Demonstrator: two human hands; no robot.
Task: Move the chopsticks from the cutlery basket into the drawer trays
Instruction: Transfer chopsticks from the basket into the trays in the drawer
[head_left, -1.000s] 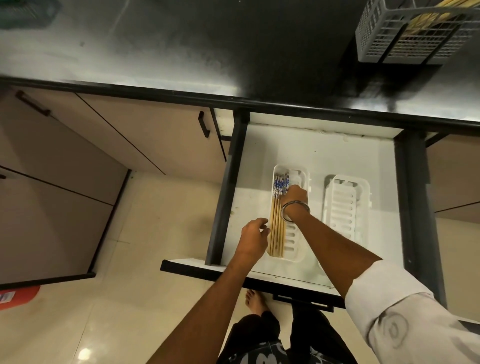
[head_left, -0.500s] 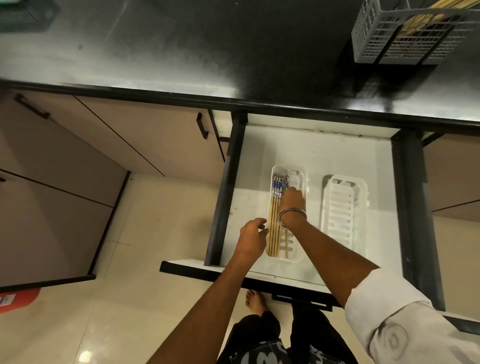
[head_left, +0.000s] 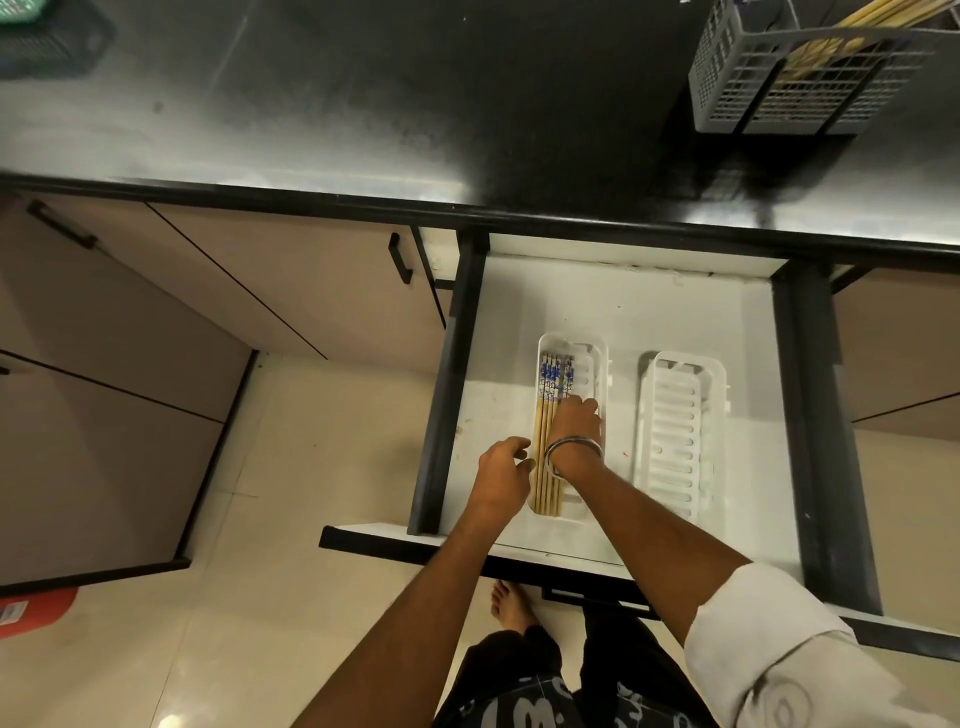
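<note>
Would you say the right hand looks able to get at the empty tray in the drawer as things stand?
Probably yes: the right hand rests just beside the empty tray, which lies uncovered in the open drawer with nothing between them.

No text can be read. At six o'clock the dark trousers carry large pale printed characters, too cut off to make out. At eight o'clock a red object bears a white label, blurred.
</note>
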